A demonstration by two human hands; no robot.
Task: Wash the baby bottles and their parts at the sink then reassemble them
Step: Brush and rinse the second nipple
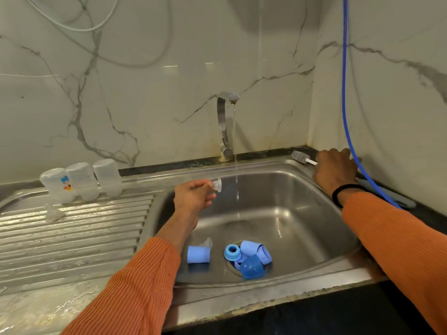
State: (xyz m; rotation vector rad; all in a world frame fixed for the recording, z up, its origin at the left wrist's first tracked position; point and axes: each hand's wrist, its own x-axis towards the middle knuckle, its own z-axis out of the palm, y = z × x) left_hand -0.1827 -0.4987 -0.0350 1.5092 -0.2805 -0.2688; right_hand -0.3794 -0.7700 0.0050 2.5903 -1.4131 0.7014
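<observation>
Three bottles (82, 181) stand upside down in a row on the drainboard (72, 238), left of the sink (302, 213). The tap (225, 126) rises behind the basin. Caps and rings (246, 258) lie around the drain, a sleeve (198, 254) to their left. A brush (302, 158) lies at the back right corner, perhaps on the rim.

A blue hose (345, 112) is seen hanging down the marble-patterned wall (135, 76) at the right corner. A white cable (72, 22) is looped at upper left. Black countertop (338, 310) borders the front.
</observation>
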